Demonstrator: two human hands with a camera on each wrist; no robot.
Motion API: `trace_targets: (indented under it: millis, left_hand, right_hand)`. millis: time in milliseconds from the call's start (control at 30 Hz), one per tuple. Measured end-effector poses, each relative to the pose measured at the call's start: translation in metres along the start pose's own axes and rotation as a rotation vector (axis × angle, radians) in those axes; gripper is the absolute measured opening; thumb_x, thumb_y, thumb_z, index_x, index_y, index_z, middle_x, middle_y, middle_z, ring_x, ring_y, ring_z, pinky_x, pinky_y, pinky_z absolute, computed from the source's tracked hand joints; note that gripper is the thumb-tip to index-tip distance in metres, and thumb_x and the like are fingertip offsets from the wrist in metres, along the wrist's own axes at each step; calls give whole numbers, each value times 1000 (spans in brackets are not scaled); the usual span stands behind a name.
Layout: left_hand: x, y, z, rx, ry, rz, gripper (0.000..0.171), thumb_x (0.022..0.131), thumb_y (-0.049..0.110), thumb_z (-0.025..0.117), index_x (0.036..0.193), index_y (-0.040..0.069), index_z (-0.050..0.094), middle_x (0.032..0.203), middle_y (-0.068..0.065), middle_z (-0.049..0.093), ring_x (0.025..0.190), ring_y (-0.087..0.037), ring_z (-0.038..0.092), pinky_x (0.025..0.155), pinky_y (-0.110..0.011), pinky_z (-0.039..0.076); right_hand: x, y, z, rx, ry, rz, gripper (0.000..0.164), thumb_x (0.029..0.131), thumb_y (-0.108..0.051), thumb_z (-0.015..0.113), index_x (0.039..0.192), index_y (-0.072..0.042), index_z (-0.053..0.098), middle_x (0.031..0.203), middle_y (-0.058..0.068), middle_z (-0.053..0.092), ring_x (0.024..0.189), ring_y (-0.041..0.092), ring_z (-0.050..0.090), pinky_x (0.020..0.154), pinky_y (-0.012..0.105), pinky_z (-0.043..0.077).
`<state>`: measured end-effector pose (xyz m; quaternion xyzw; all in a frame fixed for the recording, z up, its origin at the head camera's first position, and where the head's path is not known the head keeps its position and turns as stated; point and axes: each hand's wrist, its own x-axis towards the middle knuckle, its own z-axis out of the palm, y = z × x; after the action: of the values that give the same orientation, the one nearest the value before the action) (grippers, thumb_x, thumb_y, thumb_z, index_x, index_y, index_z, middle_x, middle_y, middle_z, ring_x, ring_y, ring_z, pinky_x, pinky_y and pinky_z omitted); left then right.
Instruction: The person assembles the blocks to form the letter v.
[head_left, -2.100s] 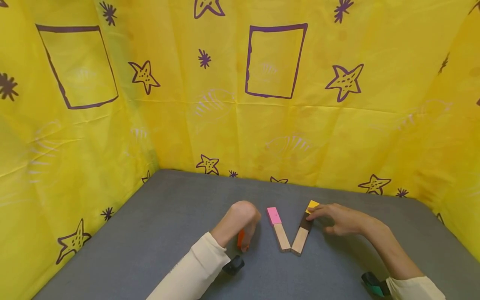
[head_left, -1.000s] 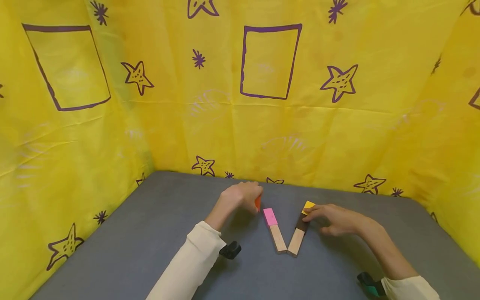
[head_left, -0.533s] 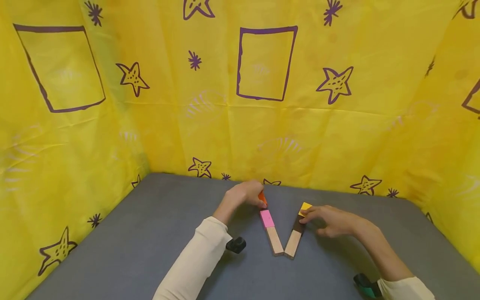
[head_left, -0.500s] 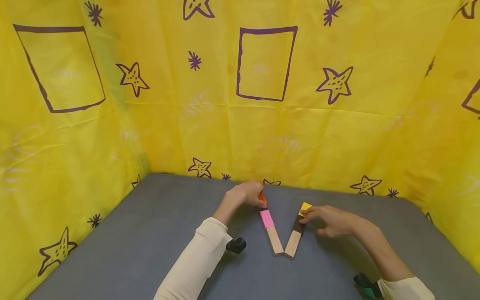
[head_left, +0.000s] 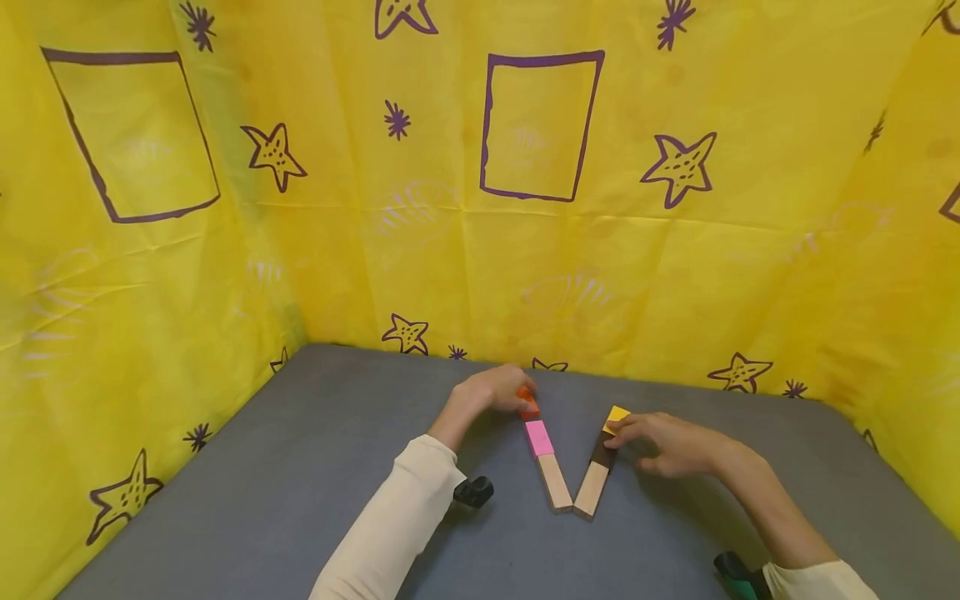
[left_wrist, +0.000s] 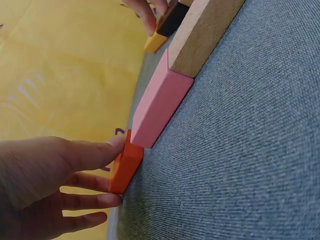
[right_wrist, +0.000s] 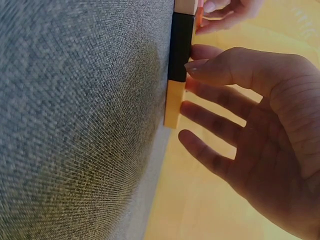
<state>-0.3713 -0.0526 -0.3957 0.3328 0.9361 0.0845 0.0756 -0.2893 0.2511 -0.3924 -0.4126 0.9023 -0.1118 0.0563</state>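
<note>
My left hand [head_left: 486, 392] pinches an orange block [left_wrist: 127, 167] between thumb and fingers, low at the cloth. This block lines up at the far end of a pink block [head_left: 538, 437], and behind the pink one follows a plain wood block [head_left: 555, 483]. A second row slants off to the right: another plain wood block [head_left: 592, 490], a dark brown block [right_wrist: 180, 47] and a yellow block [right_wrist: 173, 104] at its far end. Loosely spread, the fingers of my right hand [head_left: 671, 442] touch the dark and yellow blocks from the right. Together both rows form a V, its point towards me.
Grey cloth [head_left: 285, 500] covers the table. Yellow fabric [head_left: 435, 267] with purple starfish drawings hangs at the back and along both sides. Dark wrist-worn devices [head_left: 474, 492] sit under both sleeves.
From nearer me, my left hand has carried the orange block away and rightward to the pink block's far end, then lowered it in line. My right hand has stayed at its row.
</note>
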Motion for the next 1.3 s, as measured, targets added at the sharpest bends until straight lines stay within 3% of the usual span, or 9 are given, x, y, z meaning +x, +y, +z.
trace_targets:
  millis: [400, 1300]
  left_hand:
    - [-6, 8, -2, 14, -62, 32, 29, 100, 22, 71, 126, 12, 76, 121, -5, 76, 99, -16, 57, 91, -27, 47]
    - [-10, 9, -5, 0, -77, 14, 31, 99, 24, 72, 129, 12, 75, 115, -6, 72, 97, -16, 54, 88, -26, 45]
  right_hand:
    - [1, 1, 3, 15, -10, 2, 45, 84, -1, 73, 126, -16, 76, 138, 16, 69, 128, 45, 63, 105, 62, 49]
    - [0, -1, 2, 18, -17, 6, 45, 85, -1, 73, 127, -15, 75, 141, 18, 67, 130, 47, 62, 106, 63, 48]
